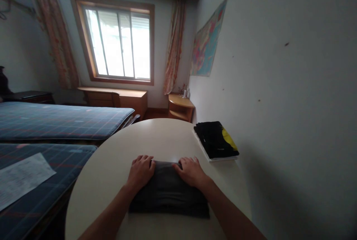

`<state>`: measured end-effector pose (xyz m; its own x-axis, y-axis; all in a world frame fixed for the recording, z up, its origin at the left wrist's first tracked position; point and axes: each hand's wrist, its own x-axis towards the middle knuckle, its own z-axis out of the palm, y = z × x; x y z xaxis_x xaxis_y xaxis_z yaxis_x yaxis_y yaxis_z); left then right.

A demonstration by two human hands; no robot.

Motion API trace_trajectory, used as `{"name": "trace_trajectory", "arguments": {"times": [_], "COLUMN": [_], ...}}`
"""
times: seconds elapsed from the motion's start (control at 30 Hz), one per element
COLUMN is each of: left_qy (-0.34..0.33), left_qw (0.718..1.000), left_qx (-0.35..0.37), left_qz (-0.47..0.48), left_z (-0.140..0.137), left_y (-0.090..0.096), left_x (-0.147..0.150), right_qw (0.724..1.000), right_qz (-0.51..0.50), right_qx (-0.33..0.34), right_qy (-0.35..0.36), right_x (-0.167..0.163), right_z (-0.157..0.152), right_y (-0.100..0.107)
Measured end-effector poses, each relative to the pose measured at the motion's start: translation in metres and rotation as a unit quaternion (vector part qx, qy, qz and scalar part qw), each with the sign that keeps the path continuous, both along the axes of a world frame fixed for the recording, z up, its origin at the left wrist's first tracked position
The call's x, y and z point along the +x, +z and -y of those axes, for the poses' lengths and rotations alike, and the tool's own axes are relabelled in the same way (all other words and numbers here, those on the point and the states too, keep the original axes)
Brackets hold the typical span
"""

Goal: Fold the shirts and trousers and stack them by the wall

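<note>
A dark grey folded cloth (169, 191), probably a garment, lies on the white round table (117, 173) in front of me. My left hand (141, 171) is at its far left corner, with the fingers curled over the edge and the thumb on the cloth. At the far right corner, my right hand (192, 171) holds the cloth the same way. The fingertips of both hands are partly hidden. Creases run across the cloth near its closer edge.
A stack of folded black clothes (213, 141) with a yellow print sits at the table's right, beside the white wall (292, 128). Blue plaid mattresses (61, 121) are on the left, one bearing a paper sheet (25, 180). Wooden furniture (131, 97) stands below the window.
</note>
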<state>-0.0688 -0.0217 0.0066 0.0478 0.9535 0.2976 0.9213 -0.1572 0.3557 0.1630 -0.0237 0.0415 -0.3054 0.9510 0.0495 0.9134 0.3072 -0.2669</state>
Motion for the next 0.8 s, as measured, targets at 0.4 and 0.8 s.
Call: {"name": "trace_trajectory", "arguments": {"times": [0.4, 0.8], "left_qy": [-0.108, -0.125], "left_qw": [0.974, 0.863], "left_qx": [0.008, -0.092], "left_qz": [0.198, 0.481], "left_z": [-0.017, -0.015], "left_y": [-0.008, 0.002], "left_x": [-0.027, -0.002], "right_qw": [0.986, 0.966], "right_qz": [-0.03, -0.104], "right_qx": [-0.121, -0.177], "right_qy": [0.113, 0.158], "right_x": [-0.013, 0.025], "right_z": [-0.033, -0.01], "right_y": [0.014, 0.033]}}
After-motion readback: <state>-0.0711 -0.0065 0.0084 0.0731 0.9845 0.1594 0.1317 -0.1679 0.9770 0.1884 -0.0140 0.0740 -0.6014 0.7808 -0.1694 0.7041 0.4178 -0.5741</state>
